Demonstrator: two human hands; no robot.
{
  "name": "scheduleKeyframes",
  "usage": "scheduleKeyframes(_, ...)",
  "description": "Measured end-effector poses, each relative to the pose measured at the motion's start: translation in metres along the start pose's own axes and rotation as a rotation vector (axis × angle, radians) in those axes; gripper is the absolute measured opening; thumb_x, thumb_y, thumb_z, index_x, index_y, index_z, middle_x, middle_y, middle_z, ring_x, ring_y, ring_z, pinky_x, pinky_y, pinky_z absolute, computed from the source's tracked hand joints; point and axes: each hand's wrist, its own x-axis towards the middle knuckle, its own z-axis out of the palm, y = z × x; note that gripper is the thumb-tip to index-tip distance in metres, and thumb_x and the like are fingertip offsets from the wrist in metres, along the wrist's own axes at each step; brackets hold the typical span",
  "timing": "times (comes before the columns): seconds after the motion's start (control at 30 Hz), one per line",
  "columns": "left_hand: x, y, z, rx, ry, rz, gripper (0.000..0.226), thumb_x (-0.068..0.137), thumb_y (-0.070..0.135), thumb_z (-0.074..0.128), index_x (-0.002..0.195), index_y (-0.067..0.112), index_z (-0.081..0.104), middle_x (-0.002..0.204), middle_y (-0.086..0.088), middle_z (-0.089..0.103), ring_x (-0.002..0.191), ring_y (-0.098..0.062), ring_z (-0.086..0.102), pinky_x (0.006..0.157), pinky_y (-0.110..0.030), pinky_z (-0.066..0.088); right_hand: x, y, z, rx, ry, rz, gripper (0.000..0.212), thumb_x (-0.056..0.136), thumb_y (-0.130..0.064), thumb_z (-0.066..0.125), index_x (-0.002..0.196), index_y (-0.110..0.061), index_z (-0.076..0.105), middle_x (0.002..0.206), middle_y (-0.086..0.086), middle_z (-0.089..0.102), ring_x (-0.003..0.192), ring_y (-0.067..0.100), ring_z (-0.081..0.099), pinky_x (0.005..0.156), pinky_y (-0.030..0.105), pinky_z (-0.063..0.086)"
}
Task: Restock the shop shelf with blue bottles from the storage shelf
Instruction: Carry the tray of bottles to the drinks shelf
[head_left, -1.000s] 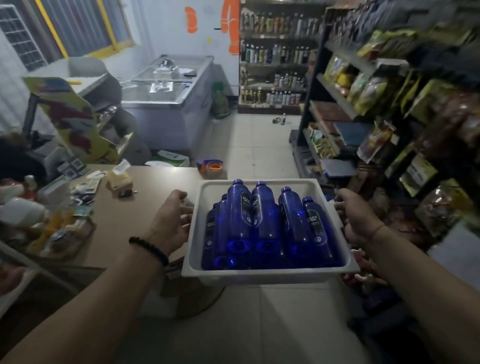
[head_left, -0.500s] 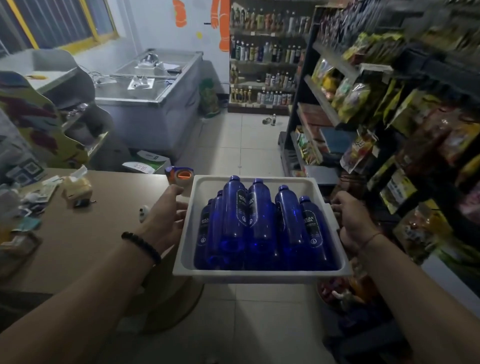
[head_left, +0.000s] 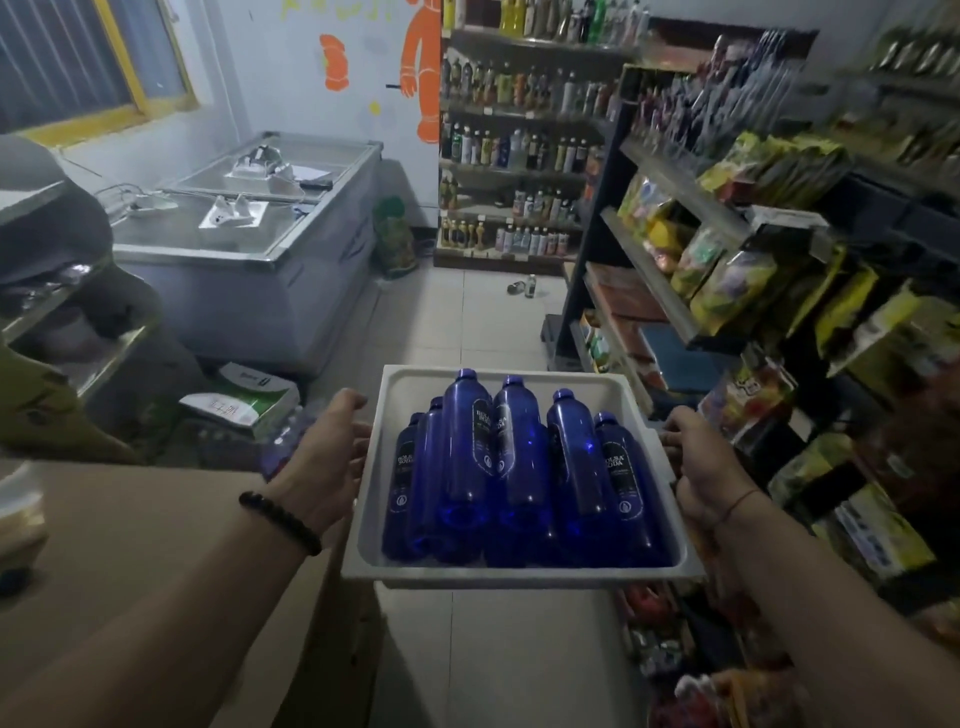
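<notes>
As the table (head_left: 130, 545) slides back left of the tray (head_left: 519, 576), left hand (head_left: 327, 457) and right hand (head_left: 701, 467) grip its side rims, bottles (head_left: 519, 467) lying packed inside; the drinks shelf (head_left: 519, 171) beyond the tray looms closer, so delivery looks near.

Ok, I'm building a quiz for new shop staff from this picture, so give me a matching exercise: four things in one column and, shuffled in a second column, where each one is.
Things
1. dark blue plastic bottles
2. white rectangular plastic tray
3. black beaded bracelet
4. grey metal chest freezer

Places
A. gripped at its side rims by the left hand and right hand
B. standing on the floor, left of the aisle
C. lying inside the tray
D. round the left hand's wrist

Pairs: 1-C, 2-A, 3-D, 4-B
</notes>
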Motion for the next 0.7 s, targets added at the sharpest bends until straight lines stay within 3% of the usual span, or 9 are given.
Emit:
scheduleKeyframes(0.13, 0.073, 0.048, 0.035, 0.03, -0.003, -0.003, 0.044, 0.1, 0.048, 0.051, 0.087, 0.007, 0.061, 0.069, -0.008, 0.059, 0.066, -0.023, 0.056, 0.066, -0.037, 0.051, 0.076, -0.037, 0.031, 0.0, 0.0, 0.006, 0.033, 0.091, -0.019, 0.047, 0.059, -0.017, 0.044, 0.046, -0.001, 0.049, 0.031, 0.011, 0.04, 0.036, 0.02, 0.032)
scheduleKeyframes(0.3, 0.185, 0.097, 0.08, 0.015, 0.026, -0.025, 0.045, 0.097, 0.047, 0.053, 0.088, 0.003, 0.062, 0.064, -0.01, 0.059, 0.06, -0.024, 0.056, 0.058, -0.036, 0.05, 0.192, -0.088, 0.071, 0.003, -0.04, -0.023, 0.038, 0.1, -0.016, 0.041, 0.064, -0.011, 0.05, 0.04, -0.002, 0.051, 0.027, 0.008, 0.043, 0.029, 0.016, 0.034)
scheduleKeyframes(0.47, 0.312, 0.143, 0.137, -0.002, 0.09, 0.016, 0.037, 0.097, 0.04, 0.053, 0.082, 0.006, 0.06, 0.066, -0.009, 0.056, 0.061, -0.023, 0.052, 0.059, -0.035, 0.045, 0.341, -0.127, 0.111, -0.015, -0.074, -0.043, 0.063, 0.096, -0.015, 0.043, 0.034, -0.02, 0.053, 0.039, -0.003, 0.049, 0.029, 0.009, 0.042, 0.031, 0.019, 0.034)
scheduleKeyframes(0.6, 0.394, 0.189, 0.175, -0.032, 0.156, 0.036, 0.037, 0.098, 0.035, 0.051, 0.076, 0.007, 0.06, 0.062, -0.009, 0.059, 0.058, -0.022, 0.052, 0.056, -0.033, 0.043, 0.449, -0.166, 0.155, -0.026, -0.084, -0.021, 0.035, 0.09, -0.019, 0.049, 0.055, -0.021, 0.044, 0.048, -0.001, 0.042, 0.033, 0.013, 0.038, 0.037, 0.02, 0.03)
scheduleKeyframes(0.7, 0.457, 0.229, 0.192, -0.062, 0.183, 0.029, 0.038, 0.098, 0.035, 0.05, 0.074, 0.007, 0.06, 0.063, -0.009, 0.058, 0.054, -0.02, 0.051, 0.053, -0.033, 0.042, 0.526, -0.198, 0.197, -0.045, -0.081, -0.015, 0.035, 0.091, -0.015, 0.047, 0.057, -0.022, 0.04, 0.05, 0.0, 0.042, 0.035, 0.012, 0.038, 0.039, 0.021, 0.031)
